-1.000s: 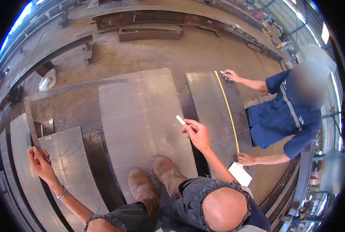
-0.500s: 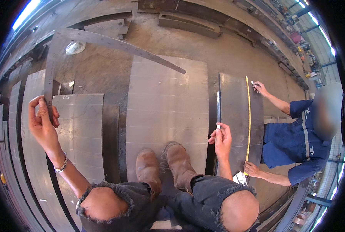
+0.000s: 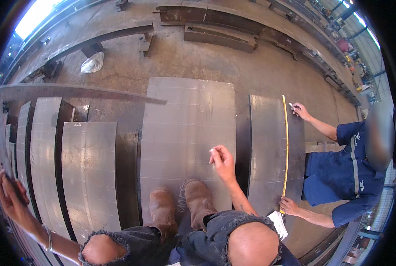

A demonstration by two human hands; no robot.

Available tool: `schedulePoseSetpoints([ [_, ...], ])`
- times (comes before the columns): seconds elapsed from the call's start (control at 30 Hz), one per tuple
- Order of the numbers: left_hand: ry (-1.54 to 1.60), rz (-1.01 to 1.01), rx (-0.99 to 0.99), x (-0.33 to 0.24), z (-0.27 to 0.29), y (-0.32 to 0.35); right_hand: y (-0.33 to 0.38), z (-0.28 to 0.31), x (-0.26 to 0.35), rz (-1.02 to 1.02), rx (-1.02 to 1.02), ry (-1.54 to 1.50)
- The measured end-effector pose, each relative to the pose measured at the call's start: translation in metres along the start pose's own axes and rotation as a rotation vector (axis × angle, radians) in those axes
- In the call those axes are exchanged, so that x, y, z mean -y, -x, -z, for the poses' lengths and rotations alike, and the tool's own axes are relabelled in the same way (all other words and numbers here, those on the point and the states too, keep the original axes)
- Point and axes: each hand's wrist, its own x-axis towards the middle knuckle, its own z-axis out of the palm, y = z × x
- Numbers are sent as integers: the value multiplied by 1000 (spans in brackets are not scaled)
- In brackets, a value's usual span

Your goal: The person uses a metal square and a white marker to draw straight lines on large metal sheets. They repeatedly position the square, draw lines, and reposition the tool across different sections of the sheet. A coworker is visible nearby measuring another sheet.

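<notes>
I crouch on a large grey steel plate (image 3: 187, 119), with my brown boots (image 3: 198, 199) on its near end. My right hand (image 3: 223, 160) hovers over the plate's right part, fingers pinched shut on what looks like a small piece of white chalk. My left hand (image 3: 9, 197) is far out at the lower left, gripping the end of a long dark metal bar (image 3: 74, 92) that runs up the left side and bends across above the plates. Faint chalk marks (image 3: 181, 195) lie on the plate between my boots.
A co-worker in a blue shirt (image 3: 348, 173) crouches at the right, holding a yellow tape measure (image 3: 286, 146) stretched along a narrower steel plate (image 3: 266, 146). More curved plates (image 3: 89, 173) lie at the left. Steel beams (image 3: 215, 37) and a white bag (image 3: 92, 63) lie on the concrete floor beyond.
My right hand has moved left, from the gap beside the narrow plate to over the centre plate. My left hand has dropped toward the lower left with the bar.
</notes>
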Motion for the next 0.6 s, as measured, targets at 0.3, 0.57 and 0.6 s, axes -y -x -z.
schedulePoseSetpoints([
  [0.3, -197, -163, 183, -50, 10, -19, -5, -21, -7, -113, 103, -57],
  [0.57, -20, 72, 331, -30, -16, -48, -15, -19, -3, -94, 100, -94],
  [0.6, 2, 43, 334, -29, -20, -51, -16, -16, -3, -98, 92, -86],
])
